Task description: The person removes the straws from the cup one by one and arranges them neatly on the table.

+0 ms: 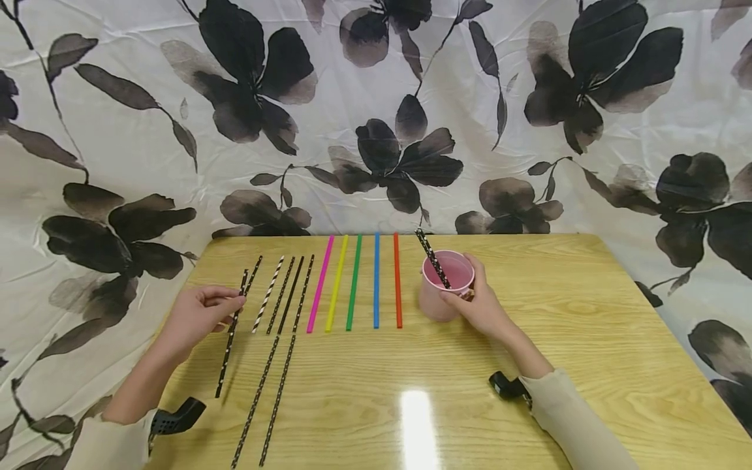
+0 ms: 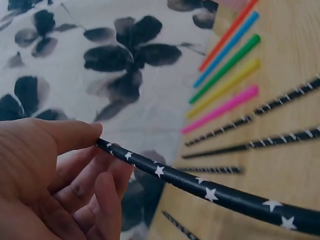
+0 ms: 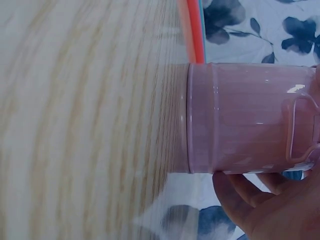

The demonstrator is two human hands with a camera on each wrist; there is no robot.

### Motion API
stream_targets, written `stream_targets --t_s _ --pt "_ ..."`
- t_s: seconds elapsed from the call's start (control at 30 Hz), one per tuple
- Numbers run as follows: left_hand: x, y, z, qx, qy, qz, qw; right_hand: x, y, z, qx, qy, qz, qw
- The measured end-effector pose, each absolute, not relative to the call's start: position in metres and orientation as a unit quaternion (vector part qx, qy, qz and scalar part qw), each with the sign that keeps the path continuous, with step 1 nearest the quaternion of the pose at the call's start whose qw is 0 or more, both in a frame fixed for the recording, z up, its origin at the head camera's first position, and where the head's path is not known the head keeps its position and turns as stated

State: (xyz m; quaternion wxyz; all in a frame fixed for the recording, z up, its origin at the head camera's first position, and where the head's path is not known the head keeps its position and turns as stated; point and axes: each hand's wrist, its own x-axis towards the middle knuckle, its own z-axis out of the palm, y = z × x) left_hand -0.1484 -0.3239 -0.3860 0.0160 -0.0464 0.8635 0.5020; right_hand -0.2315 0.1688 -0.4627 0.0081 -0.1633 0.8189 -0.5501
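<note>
My left hand pinches a black straw with white stars near its far end, at the table's left side. My right hand grips a pink cup standing on the table right of centre. One black patterned straw leans inside the cup. Several black and striped straws lie in a row just right of the left hand, with two more nearer me.
Pink, yellow, green, blue and red straws lie parallel mid-table. The wooden table ends at a flowered cloth backdrop. Bare wood lies to the right of the cup.
</note>
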Motion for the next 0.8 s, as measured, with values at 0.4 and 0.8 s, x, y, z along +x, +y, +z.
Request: stream_targets --t_s 0.4,0.8 --pt "-0.121 -0.357 -0.429 -0.112 0.875 0.468 0.063 -0.232 0.170 -0.462 -0.162 0.815 -0.556 0.002" --pt "-0.107 -0.358 -0.453 -0.122 0.875 0.461 0.091 -0.231 0.170 -0.463 -0.158 0.823 -0.545 0.015"
